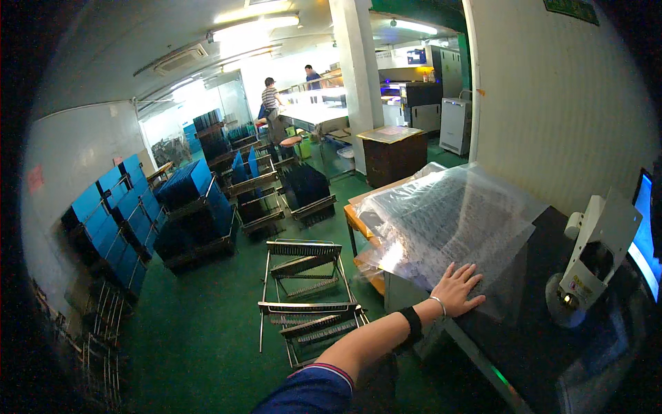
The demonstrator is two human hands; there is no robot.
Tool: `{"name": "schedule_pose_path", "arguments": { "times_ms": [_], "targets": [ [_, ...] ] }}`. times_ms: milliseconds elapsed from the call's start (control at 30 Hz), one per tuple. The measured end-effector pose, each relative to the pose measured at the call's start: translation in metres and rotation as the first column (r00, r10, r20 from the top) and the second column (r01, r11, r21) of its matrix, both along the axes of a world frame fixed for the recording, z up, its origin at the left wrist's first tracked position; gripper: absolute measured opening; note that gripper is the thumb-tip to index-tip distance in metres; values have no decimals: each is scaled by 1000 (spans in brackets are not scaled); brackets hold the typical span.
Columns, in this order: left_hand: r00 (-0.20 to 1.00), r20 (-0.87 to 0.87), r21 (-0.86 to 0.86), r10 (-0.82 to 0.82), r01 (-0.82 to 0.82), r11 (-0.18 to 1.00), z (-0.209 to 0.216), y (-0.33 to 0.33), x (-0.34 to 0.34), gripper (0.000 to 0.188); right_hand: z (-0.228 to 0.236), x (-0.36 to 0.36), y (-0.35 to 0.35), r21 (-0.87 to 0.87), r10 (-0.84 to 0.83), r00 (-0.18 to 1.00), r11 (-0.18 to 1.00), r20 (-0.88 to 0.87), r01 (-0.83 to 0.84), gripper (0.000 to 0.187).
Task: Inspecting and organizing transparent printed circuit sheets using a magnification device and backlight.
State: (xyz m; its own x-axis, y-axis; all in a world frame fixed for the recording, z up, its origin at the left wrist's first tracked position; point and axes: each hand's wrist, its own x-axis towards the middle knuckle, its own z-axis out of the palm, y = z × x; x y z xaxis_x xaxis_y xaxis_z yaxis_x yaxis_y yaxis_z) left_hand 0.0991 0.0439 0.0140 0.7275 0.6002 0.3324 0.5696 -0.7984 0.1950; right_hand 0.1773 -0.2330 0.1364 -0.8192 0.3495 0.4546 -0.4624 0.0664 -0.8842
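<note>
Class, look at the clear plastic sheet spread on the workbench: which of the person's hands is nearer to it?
Apparently the left hand: it lies flat, palm down, on the near edge of the clear plastic sheet. The right hand is out of view, so its position cannot be told.

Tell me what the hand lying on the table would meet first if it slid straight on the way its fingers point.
The hand already rests flat on the clear plastic sheets. Sliding up and right, it would stay on them; beyond lies the white wall, though depth is unclear.
</note>
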Motion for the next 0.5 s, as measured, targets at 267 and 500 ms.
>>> {"name": "schedule_pose_path", "arguments": {
  "times_ms": [267, 500],
  "targets": [
    [1000, 12, 30, 2, -3, 1000, -1, 2, 0, 61, 1, -3, -7, 13, 26, 1000, 1000, 6, -26, 21],
    [1000, 2, 16, -3, 3, 1000, 4, 1, 0, 61, 3, -2, -8, 6, 32, 999, 999, 12, -32, 21]
  ]
}}
